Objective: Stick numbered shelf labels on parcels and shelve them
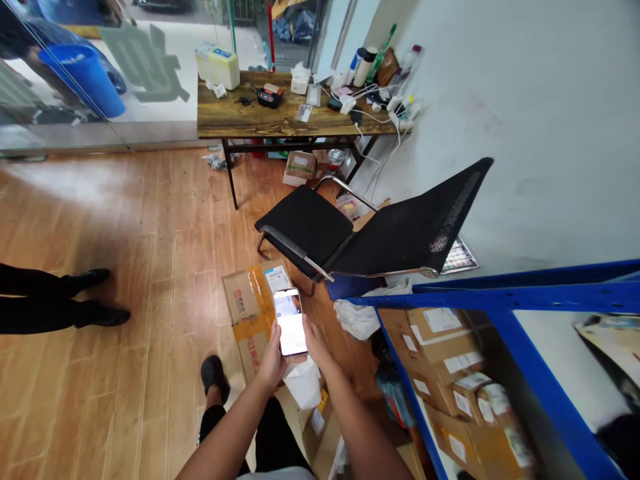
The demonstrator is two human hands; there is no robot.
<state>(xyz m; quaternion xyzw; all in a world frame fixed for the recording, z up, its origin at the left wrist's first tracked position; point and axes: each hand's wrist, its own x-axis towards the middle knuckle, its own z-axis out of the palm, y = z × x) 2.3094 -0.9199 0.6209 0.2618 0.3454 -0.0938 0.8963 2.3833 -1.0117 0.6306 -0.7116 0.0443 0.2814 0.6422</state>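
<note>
Both of my hands hold a smartphone (291,323) with a lit white screen, low in the middle of the head view. My left hand (273,363) wraps the phone's left edge and bottom. My right hand (316,345) grips its right edge, fingers curled behind it. A white plastic bag (303,383) hangs just below the phone; I cannot tell which hand it hangs from. Beneath the phone a flattened cardboard box (250,310) with orange tape lies on the wooden floor.
A black reclining chair (370,233) stands ahead. Behind it is a wooden desk (280,117) crowded with small devices and cables. A blue metal shelf (505,313) with labelled parcels is at the right. Another person's black-trousered legs (55,300) reach in from the left.
</note>
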